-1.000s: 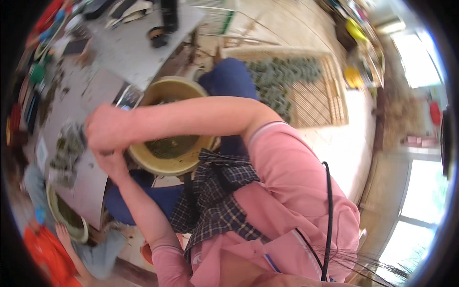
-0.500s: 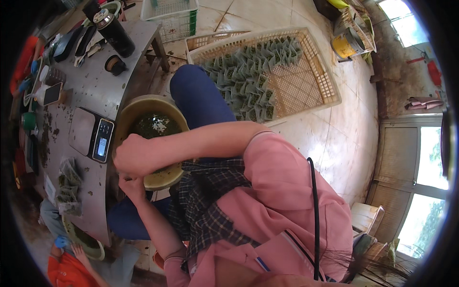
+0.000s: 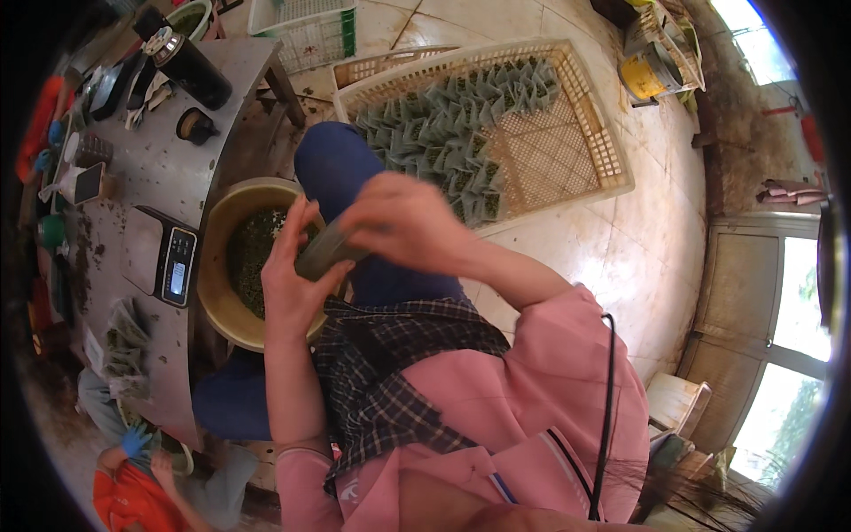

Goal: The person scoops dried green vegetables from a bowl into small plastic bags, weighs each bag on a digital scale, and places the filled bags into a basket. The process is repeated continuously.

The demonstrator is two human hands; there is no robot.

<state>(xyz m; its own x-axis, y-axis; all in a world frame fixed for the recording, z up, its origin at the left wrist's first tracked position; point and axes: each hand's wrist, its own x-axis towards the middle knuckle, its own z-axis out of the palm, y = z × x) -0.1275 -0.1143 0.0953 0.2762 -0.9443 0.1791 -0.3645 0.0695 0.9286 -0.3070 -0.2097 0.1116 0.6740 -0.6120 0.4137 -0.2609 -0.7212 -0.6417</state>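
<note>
"What is seen at the far left of the work?"
"On the table (image 3: 177,355), a cluster of filled mesh bags (image 3: 128,341) is laid, with a scale (image 3: 160,257) set beyond it. To their right a yellowish basin (image 3: 213,275) is placed, dark green leafy matter spread inside."

"And the left hand (image 3: 297,275)?"
"It is raised over the basin's right side, its thumb and fingers curved around a grey-green pouch (image 3: 321,253). The pouch is gripped there, at its near-left end."

"How does the pouch look?"
"Small, dull and narrow, darker along its body; its surface is softened by blur, and its contents cannot be made out. It is held up between the two hands, just right of the basin's opening."

"Which way is it pointed?"
"Its long axis is slanted, from near left to far right. The far-right end is directed at the right hand (image 3: 408,226), whose curled fingers are brought against it. That hand is blurred, so whether the end is pinched cannot be told."

"Farther right?"
"Rows of similar grey-green bags (image 3: 434,124) are stood in a shallow woven-patterned crate (image 3: 612,164), the crate's right part left bare."
</note>
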